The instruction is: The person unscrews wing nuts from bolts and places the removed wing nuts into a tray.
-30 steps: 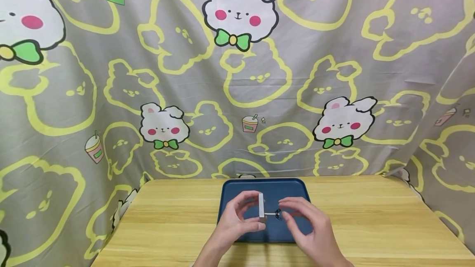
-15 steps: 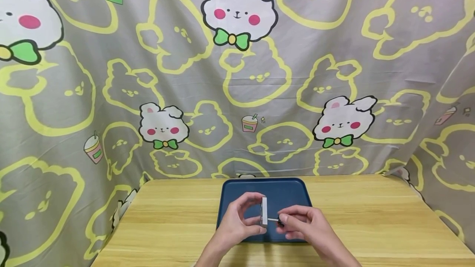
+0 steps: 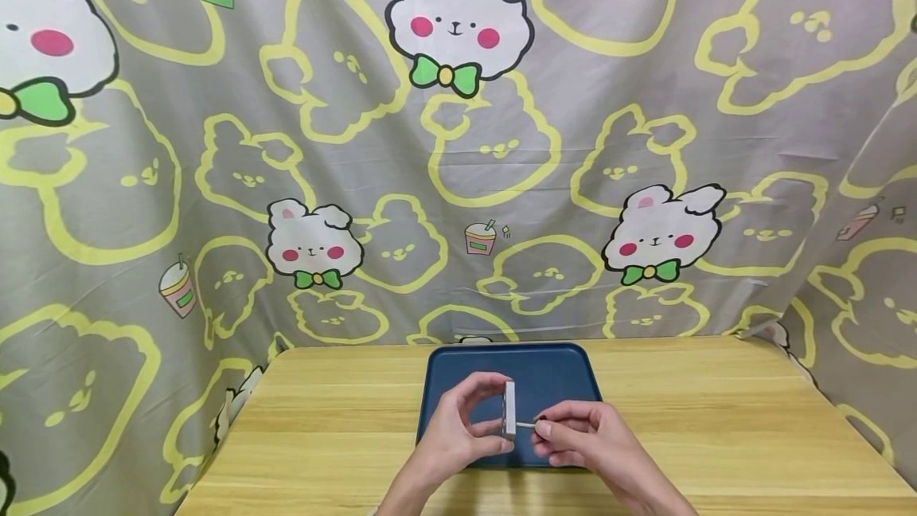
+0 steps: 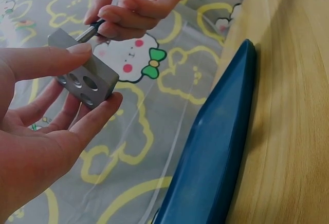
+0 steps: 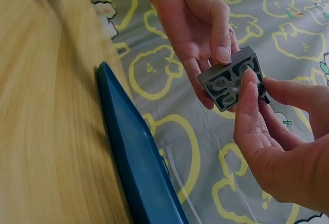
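My left hand (image 3: 458,428) holds a grey metal block (image 3: 510,411) between thumb and fingertips, on edge above the blue tray (image 3: 544,369). Round holes pierce the face of the block (image 4: 105,75) in the left wrist view. Its other face, in the right wrist view, has recesses around ring-shaped openings. A thin silver rod (image 3: 526,424) stands out from the block on the right. The fingers of my right hand (image 3: 595,436) pinch the rod's black end (image 5: 263,93), largely covering it. How deep the rod sits in the block is hidden.
The tray lies on a light wooden table (image 3: 716,412), near its back edge. A grey curtain (image 3: 458,166) with cartoon bunnies hangs behind the table and along both sides.
My right hand has moved down from spread fingers around the rod's black end to pinching it. The left hand shifted slightly right and down with the block, then stayed nearly still.
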`<state>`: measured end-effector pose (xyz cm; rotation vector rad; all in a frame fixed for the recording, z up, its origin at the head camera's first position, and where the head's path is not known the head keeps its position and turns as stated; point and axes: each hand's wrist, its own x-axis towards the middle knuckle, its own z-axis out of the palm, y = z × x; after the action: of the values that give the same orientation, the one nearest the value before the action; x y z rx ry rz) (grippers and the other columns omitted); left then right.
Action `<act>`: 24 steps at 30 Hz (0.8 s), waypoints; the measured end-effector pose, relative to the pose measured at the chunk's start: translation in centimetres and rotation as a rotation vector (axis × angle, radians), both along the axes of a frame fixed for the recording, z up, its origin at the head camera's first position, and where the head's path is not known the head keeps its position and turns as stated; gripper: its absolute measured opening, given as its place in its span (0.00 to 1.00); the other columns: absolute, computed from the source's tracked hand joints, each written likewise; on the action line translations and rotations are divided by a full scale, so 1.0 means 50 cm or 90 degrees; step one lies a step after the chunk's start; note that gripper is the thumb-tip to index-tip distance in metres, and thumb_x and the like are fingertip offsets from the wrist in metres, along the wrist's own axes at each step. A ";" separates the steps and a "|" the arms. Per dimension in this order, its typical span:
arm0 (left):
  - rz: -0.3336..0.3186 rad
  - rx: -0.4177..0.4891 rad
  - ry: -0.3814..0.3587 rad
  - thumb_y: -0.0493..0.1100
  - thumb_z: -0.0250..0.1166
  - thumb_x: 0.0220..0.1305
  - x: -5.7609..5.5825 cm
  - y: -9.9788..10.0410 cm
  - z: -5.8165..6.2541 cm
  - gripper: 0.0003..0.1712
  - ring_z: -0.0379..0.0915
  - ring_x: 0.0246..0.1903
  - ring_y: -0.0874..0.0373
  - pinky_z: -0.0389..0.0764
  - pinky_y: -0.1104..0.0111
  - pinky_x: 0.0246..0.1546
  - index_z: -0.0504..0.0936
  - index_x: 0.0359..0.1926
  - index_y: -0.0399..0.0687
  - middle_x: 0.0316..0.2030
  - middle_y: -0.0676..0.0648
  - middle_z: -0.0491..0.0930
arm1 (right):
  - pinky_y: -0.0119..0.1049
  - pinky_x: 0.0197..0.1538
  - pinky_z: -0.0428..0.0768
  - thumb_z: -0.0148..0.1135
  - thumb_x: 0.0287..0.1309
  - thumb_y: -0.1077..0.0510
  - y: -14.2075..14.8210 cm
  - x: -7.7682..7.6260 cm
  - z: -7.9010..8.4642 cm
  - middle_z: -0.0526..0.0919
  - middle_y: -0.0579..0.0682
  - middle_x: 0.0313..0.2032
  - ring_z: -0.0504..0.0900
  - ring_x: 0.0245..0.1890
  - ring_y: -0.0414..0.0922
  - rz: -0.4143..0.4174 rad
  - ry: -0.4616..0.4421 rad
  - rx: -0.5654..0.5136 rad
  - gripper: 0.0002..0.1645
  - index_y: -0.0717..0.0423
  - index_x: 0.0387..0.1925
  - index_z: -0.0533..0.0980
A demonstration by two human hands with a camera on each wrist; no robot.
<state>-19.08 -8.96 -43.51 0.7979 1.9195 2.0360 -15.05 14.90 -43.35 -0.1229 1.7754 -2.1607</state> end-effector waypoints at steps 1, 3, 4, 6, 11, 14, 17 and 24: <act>0.000 0.000 0.000 0.24 0.74 0.51 0.000 0.000 0.000 0.37 0.70 0.64 0.48 0.83 0.59 0.55 0.75 0.63 0.40 0.61 0.40 0.75 | 0.40 0.45 0.88 0.68 0.67 0.56 0.000 0.000 0.000 0.88 0.60 0.43 0.89 0.40 0.47 0.001 0.003 0.001 0.20 0.69 0.51 0.80; 0.001 -0.001 -0.002 0.24 0.74 0.51 0.000 0.000 0.000 0.37 0.70 0.64 0.48 0.83 0.59 0.55 0.75 0.64 0.40 0.61 0.41 0.75 | 0.40 0.45 0.88 0.68 0.67 0.56 0.000 0.001 0.000 0.88 0.60 0.43 0.89 0.40 0.47 0.000 0.014 0.008 0.19 0.69 0.50 0.81; 0.000 0.000 -0.003 0.24 0.74 0.51 0.000 0.000 0.000 0.37 0.70 0.64 0.48 0.83 0.60 0.55 0.75 0.64 0.40 0.61 0.41 0.75 | 0.40 0.45 0.88 0.69 0.67 0.56 0.000 0.001 0.000 0.88 0.60 0.42 0.89 0.40 0.47 -0.001 0.022 0.013 0.19 0.69 0.50 0.81; -0.001 0.002 -0.005 0.25 0.74 0.51 0.000 -0.001 0.000 0.37 0.70 0.64 0.49 0.83 0.59 0.55 0.75 0.64 0.40 0.61 0.41 0.75 | 0.42 0.45 0.88 0.69 0.66 0.56 -0.001 0.003 0.001 0.88 0.61 0.42 0.89 0.40 0.48 -0.005 0.050 0.033 0.19 0.69 0.49 0.80; -0.006 0.008 -0.016 0.24 0.74 0.51 -0.002 -0.002 0.000 0.37 0.70 0.64 0.49 0.83 0.58 0.56 0.75 0.64 0.39 0.61 0.40 0.75 | 0.41 0.45 0.88 0.70 0.65 0.59 -0.007 0.010 0.004 0.87 0.65 0.42 0.89 0.41 0.53 -0.024 0.160 0.099 0.20 0.73 0.49 0.79; -0.007 0.011 -0.023 0.24 0.74 0.51 -0.002 -0.002 0.000 0.37 0.70 0.63 0.50 0.83 0.58 0.55 0.75 0.64 0.39 0.61 0.41 0.75 | 0.37 0.44 0.88 0.70 0.64 0.60 -0.013 0.016 0.004 0.86 0.63 0.42 0.89 0.41 0.52 -0.048 0.237 0.148 0.16 0.69 0.46 0.80; -0.004 0.013 -0.030 0.25 0.74 0.52 -0.001 -0.004 0.000 0.36 0.71 0.63 0.50 0.83 0.57 0.55 0.75 0.63 0.39 0.61 0.41 0.76 | 0.35 0.43 0.88 0.72 0.63 0.60 -0.022 0.020 0.001 0.87 0.55 0.40 0.89 0.38 0.46 -0.084 0.341 0.206 0.09 0.60 0.43 0.83; -0.002 0.024 -0.051 0.25 0.73 0.52 -0.002 -0.009 0.000 0.36 0.71 0.63 0.48 0.83 0.54 0.55 0.75 0.64 0.39 0.61 0.41 0.76 | 0.28 0.37 0.86 0.72 0.61 0.64 -0.034 0.016 -0.014 0.86 0.42 0.39 0.87 0.34 0.37 -0.167 0.712 0.330 0.13 0.46 0.43 0.83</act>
<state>-19.18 -9.39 -43.50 0.7163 1.8397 2.0756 -14.23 13.21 -44.04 -1.2079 3.0071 -1.7686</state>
